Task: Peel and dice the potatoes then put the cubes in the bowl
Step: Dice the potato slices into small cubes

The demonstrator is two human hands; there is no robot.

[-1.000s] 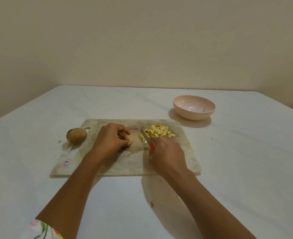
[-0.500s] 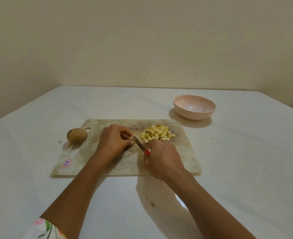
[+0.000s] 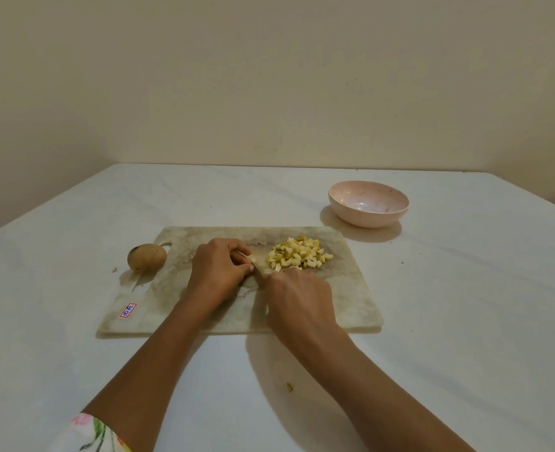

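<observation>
Marble-patterned cutting board (image 3: 351, 288) carries all the work in the head view. On it the left hand (image 3: 219, 269) has its fingers (image 3: 240, 252) curled down over a small pale potato piece (image 3: 253, 260), pinning it at their tips. Just beside them the right hand (image 3: 297, 296) is clenched round a knife (image 3: 260, 273). Its handle is hidden under the palm, and only a sliver of blade shows between the two hands, right at the piece. A heap of potato cubes (image 3: 297, 254) lies just beyond the right fingers. The pink bowl (image 3: 367, 220) stands empty well beyond them, off the board on the tabletop (image 3: 465, 321). A whole unpeeled potato (image 3: 146, 257) sits outward of the left knuckles, at the board's edge. With so little left to hold, the cut likely goes best with the left fingertips tucked back and the knuckles guiding the blade. Straight downward strokes, spaced to match the heap, should keep the cubes even. I judge this potato nearly diced, with the other untouched.
</observation>
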